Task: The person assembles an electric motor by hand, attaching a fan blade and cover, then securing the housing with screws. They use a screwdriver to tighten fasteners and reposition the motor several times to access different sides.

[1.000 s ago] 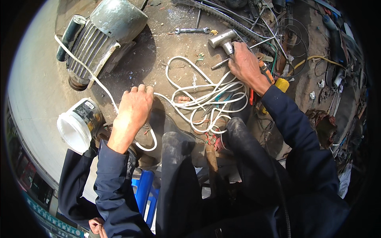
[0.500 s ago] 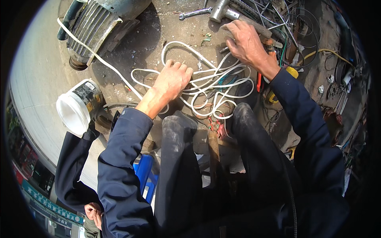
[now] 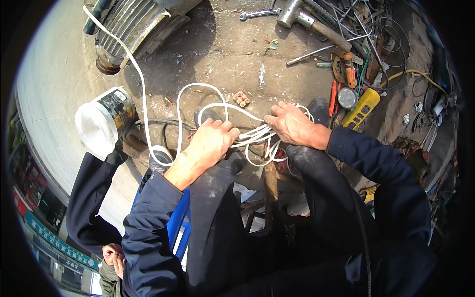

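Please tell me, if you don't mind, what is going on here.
A person has both bare hands, left hand and right hand, on a loosely looped bundle of white cable above the ground by their knees; how the fingers grip it is hidden. One strand runs up toward a grey, ribbed metal motor at upper left. A steel-headed hammer lies unheld at upper right, and a tilted, white-rimmed plastic bucket is at left.

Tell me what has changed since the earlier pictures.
The right hand let go of the steel-headed, wooden-handled hammer and drew back to the looped white cable, now more bunched. The left hand shifted right. The ribbed grey metal motor and white plastic bucket stayed put.
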`<state>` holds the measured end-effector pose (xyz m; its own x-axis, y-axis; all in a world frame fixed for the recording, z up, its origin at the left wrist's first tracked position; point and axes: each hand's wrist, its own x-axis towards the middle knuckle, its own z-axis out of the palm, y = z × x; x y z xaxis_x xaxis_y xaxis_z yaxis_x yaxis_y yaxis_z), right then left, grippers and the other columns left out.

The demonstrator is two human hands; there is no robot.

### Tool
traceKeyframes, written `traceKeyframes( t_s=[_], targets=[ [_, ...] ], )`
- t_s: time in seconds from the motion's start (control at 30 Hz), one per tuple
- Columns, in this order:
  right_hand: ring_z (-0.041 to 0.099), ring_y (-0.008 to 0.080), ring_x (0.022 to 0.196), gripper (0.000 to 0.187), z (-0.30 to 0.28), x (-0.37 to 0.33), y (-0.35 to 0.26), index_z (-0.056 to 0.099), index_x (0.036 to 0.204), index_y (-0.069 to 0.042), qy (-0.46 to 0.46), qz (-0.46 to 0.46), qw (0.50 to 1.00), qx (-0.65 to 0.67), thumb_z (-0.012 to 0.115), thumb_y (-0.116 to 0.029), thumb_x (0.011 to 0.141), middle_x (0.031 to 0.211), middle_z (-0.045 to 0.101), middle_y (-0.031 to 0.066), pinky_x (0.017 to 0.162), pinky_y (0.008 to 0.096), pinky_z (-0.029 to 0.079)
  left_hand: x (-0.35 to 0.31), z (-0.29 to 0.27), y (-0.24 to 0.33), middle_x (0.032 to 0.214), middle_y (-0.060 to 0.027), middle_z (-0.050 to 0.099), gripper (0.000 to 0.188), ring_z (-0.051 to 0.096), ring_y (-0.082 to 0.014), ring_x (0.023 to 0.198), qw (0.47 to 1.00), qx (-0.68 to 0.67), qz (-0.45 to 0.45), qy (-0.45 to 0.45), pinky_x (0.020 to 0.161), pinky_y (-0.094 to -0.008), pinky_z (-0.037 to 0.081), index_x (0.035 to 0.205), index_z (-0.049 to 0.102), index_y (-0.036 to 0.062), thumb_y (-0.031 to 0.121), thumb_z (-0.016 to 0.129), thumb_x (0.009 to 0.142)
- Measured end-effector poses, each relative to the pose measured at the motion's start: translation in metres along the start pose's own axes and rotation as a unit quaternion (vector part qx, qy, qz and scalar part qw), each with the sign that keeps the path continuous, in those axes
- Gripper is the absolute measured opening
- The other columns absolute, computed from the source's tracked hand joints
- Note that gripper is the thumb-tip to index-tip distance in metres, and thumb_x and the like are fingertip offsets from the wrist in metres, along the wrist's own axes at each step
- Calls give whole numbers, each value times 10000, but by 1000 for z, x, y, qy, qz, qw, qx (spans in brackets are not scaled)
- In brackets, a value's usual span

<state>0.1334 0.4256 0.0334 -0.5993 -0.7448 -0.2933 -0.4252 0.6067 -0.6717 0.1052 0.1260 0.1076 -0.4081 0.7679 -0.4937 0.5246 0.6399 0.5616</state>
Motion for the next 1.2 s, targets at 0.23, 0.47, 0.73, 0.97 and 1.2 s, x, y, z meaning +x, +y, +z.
traceKeyframes(
  t_s=[0.23,0.47,0.73,0.97,1.2],
  targets=[
    [685,494,935,176,52,16,-17,697,998,-4,-111,31,970,214,596,-149,996,931,690,266,818,568,555,-10,-18,-24,945,-154,724,162,743,-378,967,998,-22,-44,-33,892,-469,580,1004,734,48,56,683,850],
    [701,473,928,172,74,18,-26,689,962,32,-55,35,987,146,671,-113,873,924,695,247,802,551,576,9,-45,7,1087,-212,696,529,674,-434,1110,969,-241,23,-41,958,-506,558,1255,688,-17,275,868,852],
    [711,449,874,159,55,28,-29,666,871,11,-90,-71,987,110,720,-92,763,859,666,232,759,523,587,88,30,2,1129,-211,626,263,674,-426,983,974,0,-99,205,882,-512,568,1182,645,12,149,709,967],
    [622,412,1058,315,-74,73,45,634,1097,5,219,48,968,-113,726,-29,798,1142,628,225,894,503,512,76,56,-27,1080,-230,576,249,681,-428,968,969,-53,-162,181,808,-515,593,1132,605,38,104,738,932],
    [655,467,1012,362,-141,84,130,564,1176,22,256,255,910,-203,715,-68,860,1135,611,252,862,563,560,82,53,-29,1069,-234,588,253,692,-460,959,958,-106,-168,206,796,-536,598,1131,619,34,207,740,991]
  ],
)
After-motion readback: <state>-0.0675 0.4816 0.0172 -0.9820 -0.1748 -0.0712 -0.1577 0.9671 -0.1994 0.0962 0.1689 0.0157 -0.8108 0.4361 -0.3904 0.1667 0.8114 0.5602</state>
